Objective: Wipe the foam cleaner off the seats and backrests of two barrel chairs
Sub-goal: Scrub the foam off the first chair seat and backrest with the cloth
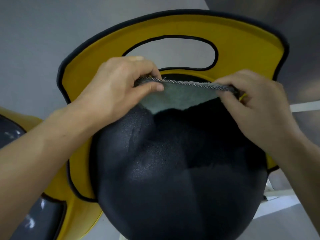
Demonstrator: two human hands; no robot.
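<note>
The cloth (178,97) is in the middle of the frame, a little above the centre. It is grey-green, and its upper edge has a woven hem. This edge is stretched almost straight between the two hands, and the rest of the cloth hangs down from it toward the seat.

The left hand (119,90) holds the left end of the cloth. Its thumb lies on the near side and the curled fingers are on the far side, so the hem is pinched between them. The right hand (258,108) pinches the right end in the same way, with the fingers bent around the edge. Both forearms come in from the lower corners of the frame.

Under the cloth is the seat (173,170), round and dark, which fills the lower middle of the frame. The lower edge of the cloth lies over the back part of the seat in this view, but I cannot tell if it touches the seat.

Behind the hands the yellow backrest (242,42) curves around the seat. It has black piping along its border and a long oval opening (169,52) in its upper part.

At the left edge of the frame a part of a second chair (20,116) shows, also yellow, with a shiny grey surface below it. The grey floor (34,49) is visible in the upper left.
</note>
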